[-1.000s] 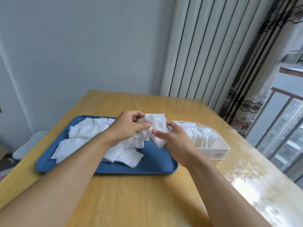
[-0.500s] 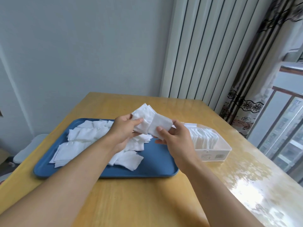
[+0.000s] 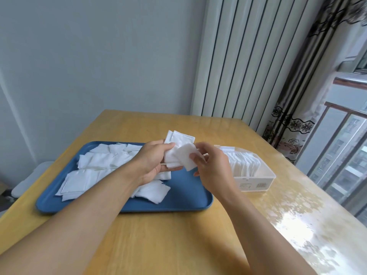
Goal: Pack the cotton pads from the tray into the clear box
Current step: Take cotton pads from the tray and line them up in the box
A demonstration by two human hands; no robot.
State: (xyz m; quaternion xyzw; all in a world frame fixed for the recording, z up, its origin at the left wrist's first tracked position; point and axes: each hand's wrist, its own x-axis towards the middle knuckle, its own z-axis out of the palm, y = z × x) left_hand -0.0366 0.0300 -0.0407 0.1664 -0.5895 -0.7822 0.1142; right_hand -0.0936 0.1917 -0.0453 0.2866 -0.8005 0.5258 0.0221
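Observation:
A blue tray (image 3: 186, 197) lies on the wooden table with several white square cotton pads (image 3: 95, 167) scattered over its left and middle. My left hand (image 3: 153, 161) grips a small stack of pads (image 3: 178, 141) above the tray's right half. My right hand (image 3: 212, 165) pinches a single pad (image 3: 185, 158) just in front of that stack. The clear box (image 3: 256, 180) stands to the right of the tray, with a row of pads standing on edge inside it.
The wooden table (image 3: 168, 241) runs to a grey wall at the back. A white ribbed panel (image 3: 248, 56) and a patterned curtain (image 3: 294, 124) stand behind the table's right corner. A window with a railing (image 3: 343, 135) is on the right.
Both hands have drawn slightly apart; my right hand now holds one pad off the front of the stack that my left hand keeps.

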